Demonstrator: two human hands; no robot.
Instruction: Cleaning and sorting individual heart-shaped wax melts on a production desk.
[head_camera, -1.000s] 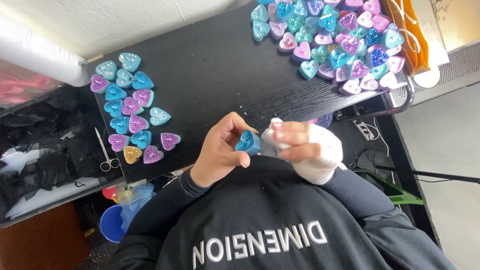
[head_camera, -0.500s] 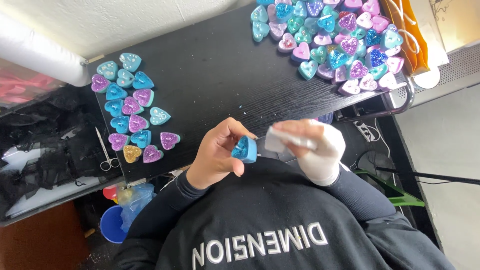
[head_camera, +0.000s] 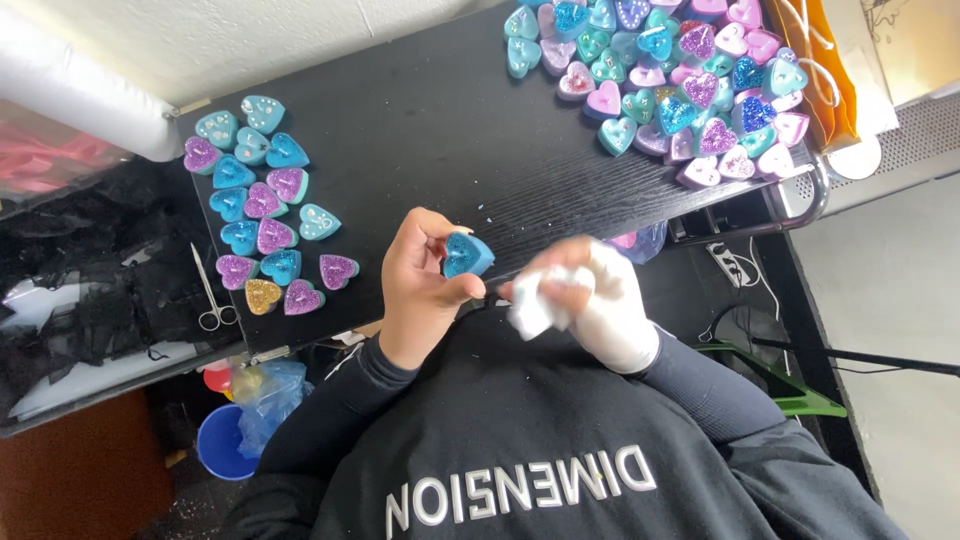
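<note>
Fingers of our left hand (head_camera: 425, 290) pinch the blue heart (head_camera: 467, 254) by its sides, mid-frame; small, rigid, probably light and slick. Our right hand (head_camera: 600, 305) clenches a white cloth (head_camera: 535, 310). More hearts (head_camera: 265, 235) sit left on the surface (head_camera: 420, 130).

right hand (head_camera: 590, 300) blurred, perhaps clutching white cloth (head_camera: 535, 312)

A broad bare strip of black table (head_camera: 420, 130) lies open mid-desk. Heart-shaped pieces (head_camera: 262, 215) crowd one end. A larger heap of hearts (head_camera: 670, 70) blocks the other.
</note>
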